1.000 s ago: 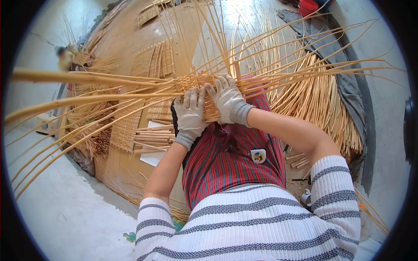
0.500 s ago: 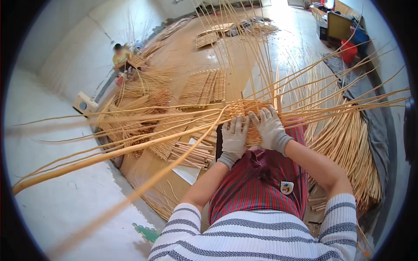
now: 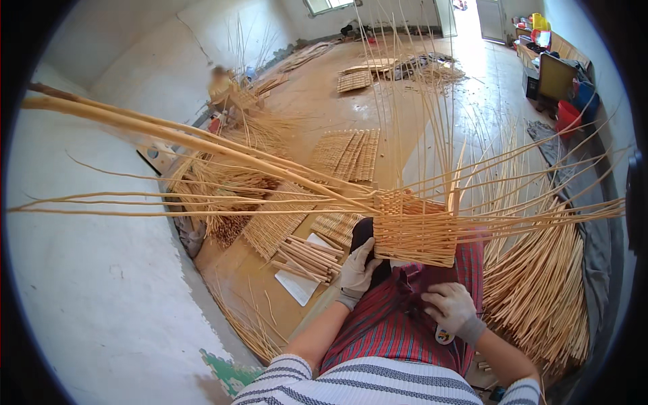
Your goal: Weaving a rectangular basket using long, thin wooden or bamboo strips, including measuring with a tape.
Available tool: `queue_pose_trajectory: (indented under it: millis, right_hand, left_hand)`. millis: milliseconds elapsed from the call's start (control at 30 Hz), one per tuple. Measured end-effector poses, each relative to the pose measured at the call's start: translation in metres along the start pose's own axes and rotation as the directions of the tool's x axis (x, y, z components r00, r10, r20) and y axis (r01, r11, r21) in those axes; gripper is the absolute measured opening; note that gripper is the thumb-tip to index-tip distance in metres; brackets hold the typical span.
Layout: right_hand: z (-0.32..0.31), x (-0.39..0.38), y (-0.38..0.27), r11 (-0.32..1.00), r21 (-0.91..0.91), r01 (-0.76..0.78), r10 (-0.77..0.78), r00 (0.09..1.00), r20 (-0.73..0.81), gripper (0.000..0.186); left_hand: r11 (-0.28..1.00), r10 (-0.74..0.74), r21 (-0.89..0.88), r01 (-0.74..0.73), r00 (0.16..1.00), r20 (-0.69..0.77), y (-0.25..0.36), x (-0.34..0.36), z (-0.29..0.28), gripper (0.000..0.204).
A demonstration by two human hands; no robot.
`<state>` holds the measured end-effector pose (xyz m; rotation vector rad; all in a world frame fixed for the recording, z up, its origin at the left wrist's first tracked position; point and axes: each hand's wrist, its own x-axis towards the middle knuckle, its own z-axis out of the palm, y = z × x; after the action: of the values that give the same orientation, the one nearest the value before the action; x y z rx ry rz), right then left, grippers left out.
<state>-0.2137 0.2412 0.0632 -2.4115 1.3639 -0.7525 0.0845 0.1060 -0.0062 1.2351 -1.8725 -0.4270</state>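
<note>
A small woven willow panel (image 3: 415, 233), like a basket side, lies over my knees with long rods running out left, right and upward. My left hand (image 3: 358, 270), in a pale work glove, rests by the panel's lower left corner against a dark covering (image 3: 362, 234) on my left leg; its fingers are stretched out. My right hand (image 3: 450, 307), gloved too, is below the panel and apart from it. Its fingers are loosely bent and apart over the bunched red striped apron (image 3: 378, 331). Nothing shows in its palm.
Two thick rods (image 3: 202, 143) reach far left toward the white wall. Finished woven mats (image 3: 345, 155) and short sticks (image 3: 310, 258) lie on the floor. Bundled willow rods (image 3: 540, 283) spread at right. Another person (image 3: 223, 91) sits at the back left; a red bucket (image 3: 568, 118) stands far right.
Both hands have left the weave: the left moved down beside the panel, the right down over the apron. The panel's front now shows, and the thick rods at left have swung upward.
</note>
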Motion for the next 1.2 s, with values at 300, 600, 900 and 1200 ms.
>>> queue_pose_trajectory:
  millis: [300,600,900,1200]
  right_hand:
    - [0.038,-0.041,0.0,0.993,0.049,-0.104,0.11,0.985,-0.133,0.015]
    - [0.026,-0.029,0.002,0.967,0.206,-0.148,0.167,0.983,-0.079,0.016]
    - [-0.009,0.022,0.041,0.944,-0.013,-0.329,0.293,0.859,-0.42,0.064]
    - [0.016,0.073,0.077,0.899,-0.243,-0.364,0.272,0.899,-0.342,0.092]
  left_hand:
    - [0.997,0.082,0.025,-0.08,0.989,-0.124,0.007,-0.001,0.004,0.065]
    - [0.987,0.137,0.1,-0.125,0.983,-0.123,0.009,0.008,-0.002,0.056]
    - [0.963,0.242,0.149,-0.223,0.963,-0.12,0.006,0.037,-0.002,0.051]
    - [0.976,0.189,0.129,-0.174,0.974,-0.121,0.007,0.037,-0.001,0.046]
